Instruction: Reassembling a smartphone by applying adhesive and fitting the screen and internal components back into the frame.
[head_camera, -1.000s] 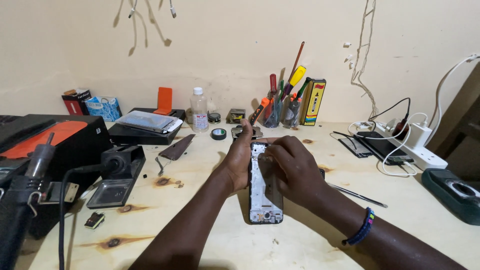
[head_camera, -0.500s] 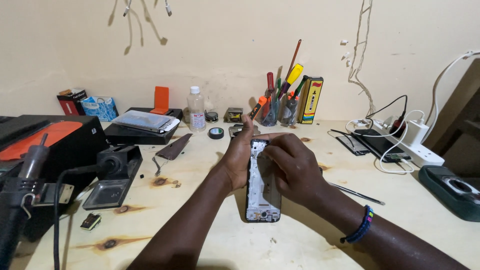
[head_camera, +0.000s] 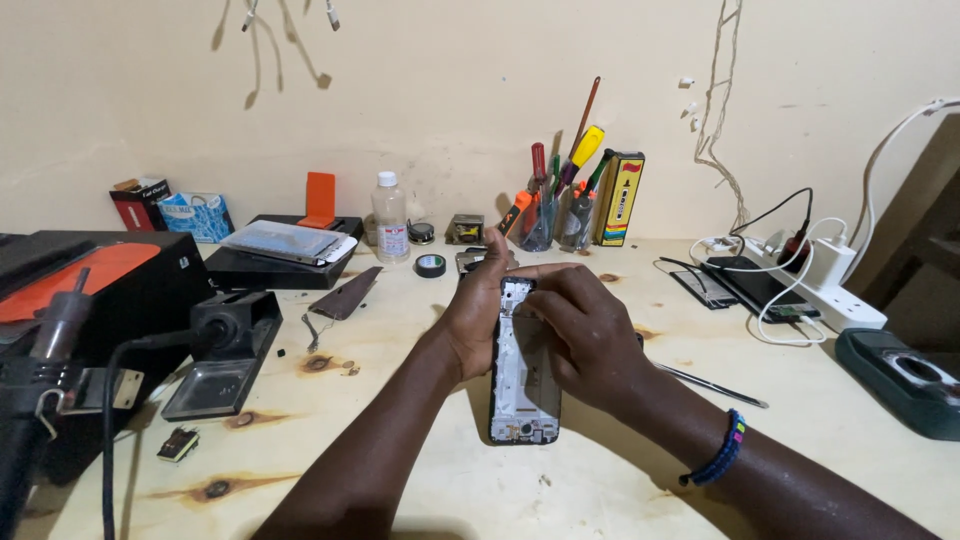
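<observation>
Left hand (head_camera: 478, 315): grip closed on the left edge of an opened phone (head_camera: 523, 385), thumb raised at its far end. Right hand (head_camera: 585, 330): grip closed over the phone's right edge, fingers (head_camera: 545, 285) curled onto its far end; beaded bracelet (head_camera: 718, 455) at the wrist. Phone: lay lengthwise at the middle of the wooden tabletop (head_camera: 420, 470), near end resting on it. Near right: thin metal tool (head_camera: 712, 386). Far: roll of black tape (head_camera: 431, 265), clear bottle (head_camera: 389, 216), cup of screwdrivers (head_camera: 560, 205). Left: black machine (head_camera: 110, 290). Far right: white power strip (head_camera: 825, 290).
</observation>
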